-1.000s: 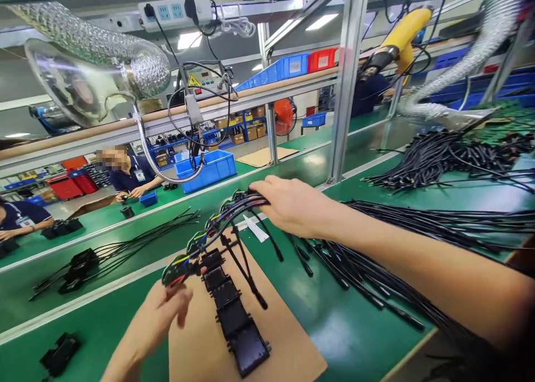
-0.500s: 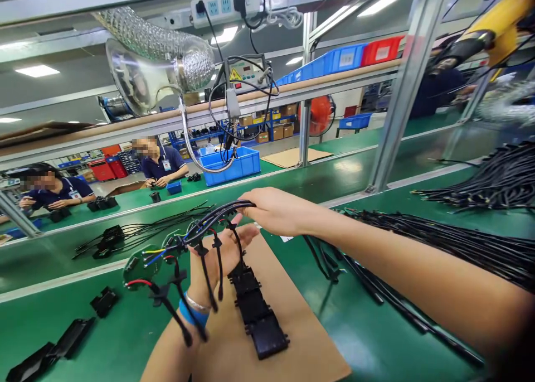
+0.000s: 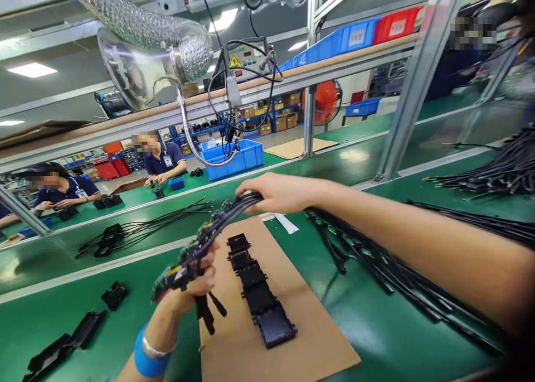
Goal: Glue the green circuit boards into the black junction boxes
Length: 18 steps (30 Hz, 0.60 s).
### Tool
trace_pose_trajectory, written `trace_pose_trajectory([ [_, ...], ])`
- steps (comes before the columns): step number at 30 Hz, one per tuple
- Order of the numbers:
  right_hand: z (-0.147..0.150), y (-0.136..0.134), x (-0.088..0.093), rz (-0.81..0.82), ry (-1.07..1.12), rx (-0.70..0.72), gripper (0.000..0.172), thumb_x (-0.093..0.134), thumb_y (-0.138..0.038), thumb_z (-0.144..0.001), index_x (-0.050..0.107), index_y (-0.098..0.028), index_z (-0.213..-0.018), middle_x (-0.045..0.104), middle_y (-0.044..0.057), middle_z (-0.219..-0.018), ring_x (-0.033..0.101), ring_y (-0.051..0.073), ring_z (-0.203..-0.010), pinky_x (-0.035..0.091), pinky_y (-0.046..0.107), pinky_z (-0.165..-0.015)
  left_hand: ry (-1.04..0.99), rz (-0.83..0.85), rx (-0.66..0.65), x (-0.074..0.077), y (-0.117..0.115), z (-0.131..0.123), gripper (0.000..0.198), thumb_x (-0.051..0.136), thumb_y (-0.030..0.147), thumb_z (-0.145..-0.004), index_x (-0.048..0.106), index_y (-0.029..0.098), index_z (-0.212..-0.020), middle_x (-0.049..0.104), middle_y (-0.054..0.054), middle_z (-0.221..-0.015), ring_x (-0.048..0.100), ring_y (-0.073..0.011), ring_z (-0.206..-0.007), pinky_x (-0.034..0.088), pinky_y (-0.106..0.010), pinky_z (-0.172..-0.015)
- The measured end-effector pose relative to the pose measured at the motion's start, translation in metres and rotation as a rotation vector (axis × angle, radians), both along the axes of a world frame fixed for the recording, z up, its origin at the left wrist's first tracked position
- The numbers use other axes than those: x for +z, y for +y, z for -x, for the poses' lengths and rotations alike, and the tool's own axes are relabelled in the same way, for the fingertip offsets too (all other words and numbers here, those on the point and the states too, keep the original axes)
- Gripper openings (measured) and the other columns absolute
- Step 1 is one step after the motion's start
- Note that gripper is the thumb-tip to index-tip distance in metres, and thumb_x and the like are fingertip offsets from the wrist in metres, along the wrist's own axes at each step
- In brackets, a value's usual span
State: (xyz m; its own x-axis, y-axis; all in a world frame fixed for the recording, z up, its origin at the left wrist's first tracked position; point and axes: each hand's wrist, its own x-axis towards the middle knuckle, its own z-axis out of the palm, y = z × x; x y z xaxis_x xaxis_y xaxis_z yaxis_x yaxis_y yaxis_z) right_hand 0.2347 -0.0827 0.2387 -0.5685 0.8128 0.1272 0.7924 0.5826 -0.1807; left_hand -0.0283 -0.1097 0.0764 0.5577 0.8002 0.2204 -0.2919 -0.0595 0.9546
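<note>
A wire harness of black cables, small green circuit boards and short black leads slants up from lower left to upper right above the bench. My right hand grips its cable end from above, with fingertips curled round the black strands. Lower down, my left hand has its fingers closed about the boards and leads; some short leads dangle below it. On a brown cardboard sheet, a row of black plastic housings lies end to end, just right of my left hand and touching neither hand.
Loose black housings lie at the left on the green bench. Piles of black cables spread under my right forearm. A white strip is behind the cardboard. Metal posts and a blue bin stand farther back, near two seated people.
My left hand has gone from open under the harness to closed round it. The boards and leads, spread out before, are now gathered together. My right hand keeps its grip.
</note>
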Motion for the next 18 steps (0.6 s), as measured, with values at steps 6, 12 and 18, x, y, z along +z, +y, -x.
trace_pose_trajectory([
  [6, -0.126, 0.016, 0.011, 0.095, -0.218, -0.357, 0.026, 0.055, -0.012, -0.077, 0.069, -0.002, -0.097, 0.062, -0.005, -0.069, 0.051, 0.003, -0.061, 0.027, 0.025, -0.061, 0.317, 0.051, -0.062, 0.001, -0.022, 0.043, 0.073, 0.078, 0.006, -0.053, 0.044, 0.024, -0.116, 0.040, 0.006, -0.081, 0.032, -0.0031, -0.057, 0.027, -0.011, -0.046],
  [12, -0.154, 0.027, -0.068, 0.312, -0.276, -0.488, 0.022, 0.077, -0.014, -0.060, 0.072, -0.001, -0.077, 0.070, 0.015, -0.076, 0.060, 0.015, -0.062, 0.034, 0.029, -0.058, 0.529, 0.108, -0.252, -0.038, -0.032, -0.008, 0.090, 0.078, 0.011, -0.049, 0.034, 0.024, -0.126, 0.047, -0.004, -0.118, 0.052, -0.0208, -0.103, 0.049, -0.029, -0.082],
  [18, -0.046, 0.041, -0.168, 0.319, 0.168, 0.110, 0.033, 0.065, -0.032, -0.078, 0.066, -0.018, -0.108, 0.065, 0.009, -0.111, 0.058, 0.023, -0.099, 0.044, 0.032, -0.084, 0.721, -0.118, -0.160, -0.063, -0.027, -0.033, 0.089, 0.082, 0.027, -0.054, 0.033, 0.019, -0.128, 0.043, -0.012, -0.134, 0.041, -0.0314, -0.123, 0.034, -0.042, -0.105],
])
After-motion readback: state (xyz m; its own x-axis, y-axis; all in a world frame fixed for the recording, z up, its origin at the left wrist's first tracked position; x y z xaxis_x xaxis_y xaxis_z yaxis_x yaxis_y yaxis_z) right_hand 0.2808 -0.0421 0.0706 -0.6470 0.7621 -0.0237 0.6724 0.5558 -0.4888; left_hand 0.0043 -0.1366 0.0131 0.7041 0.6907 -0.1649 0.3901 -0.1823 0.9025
